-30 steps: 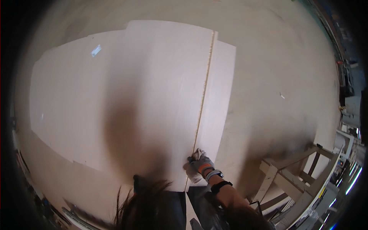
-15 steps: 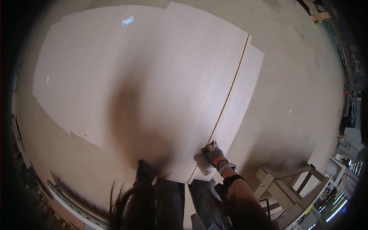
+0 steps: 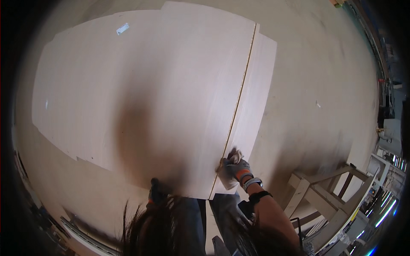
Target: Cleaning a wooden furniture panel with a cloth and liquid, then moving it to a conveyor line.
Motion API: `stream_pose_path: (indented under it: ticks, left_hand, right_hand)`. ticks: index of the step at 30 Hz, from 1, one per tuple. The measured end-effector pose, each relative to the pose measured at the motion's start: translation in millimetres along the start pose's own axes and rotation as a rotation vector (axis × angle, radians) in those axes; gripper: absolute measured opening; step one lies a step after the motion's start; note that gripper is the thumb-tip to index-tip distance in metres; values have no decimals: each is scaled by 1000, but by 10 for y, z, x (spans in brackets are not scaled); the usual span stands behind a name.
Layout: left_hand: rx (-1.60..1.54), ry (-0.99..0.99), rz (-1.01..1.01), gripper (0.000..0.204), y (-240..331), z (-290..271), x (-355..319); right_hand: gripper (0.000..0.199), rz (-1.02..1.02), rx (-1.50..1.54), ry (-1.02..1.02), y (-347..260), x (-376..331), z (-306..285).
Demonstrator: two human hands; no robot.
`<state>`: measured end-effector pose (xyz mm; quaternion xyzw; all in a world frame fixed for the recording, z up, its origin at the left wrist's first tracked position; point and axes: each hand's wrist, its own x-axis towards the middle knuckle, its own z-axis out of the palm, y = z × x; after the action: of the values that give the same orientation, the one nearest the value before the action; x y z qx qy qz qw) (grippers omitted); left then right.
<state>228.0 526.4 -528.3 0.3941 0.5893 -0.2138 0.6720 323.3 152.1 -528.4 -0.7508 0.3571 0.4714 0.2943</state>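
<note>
In the head view, the top board (image 3: 192, 85) looks turned a bit (maybe just the view swung). The right hand (image 3: 236, 169) stays by the near end of the board's yellowish edge (image 3: 240, 94), fingers squeezed round a crumpled rag (image 3: 235, 156), so the rag looks hardly moved along. The left hand (image 3: 157, 192) is dim; I can't tell its fingers.

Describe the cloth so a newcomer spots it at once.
Find the big pale boards on the floor, then follow the golden-brown line toward its near end. There the gloved right hand grips a beige cloth. Unlike the flat boards, it is crumpled.
</note>
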Motion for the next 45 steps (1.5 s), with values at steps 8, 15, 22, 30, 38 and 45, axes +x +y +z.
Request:
stream_pose_path:
  ticks: [8, 15, 22, 30, 38, 45]
  left_hand:
    - [131, -4, 39, 62, 397, 175, -115]
    - [276, 14, 49, 60, 662, 374, -373]
    - [298, 45, 2, 59, 412, 404, -439]
    - [173, 10, -43, 57, 12, 400, -360]
    - [-41, -72, -72, 55, -535, 335, -122]
    - [-197, -122, -48, 54, -916, 89, 85]
  right_hand:
    - [85, 125, 108, 209, 594, -105, -205]
    - [67, 241, 122, 241, 693, -140, -232]
    - [69, -23, 153, 30, 691, -295, 270]
    - [68, -184, -104, -230, 634, -385, 498]
    - [62, -151, -369, -199, 535, -504, 255]
    - [59, -185, -200, -13, 630, -322, 569]
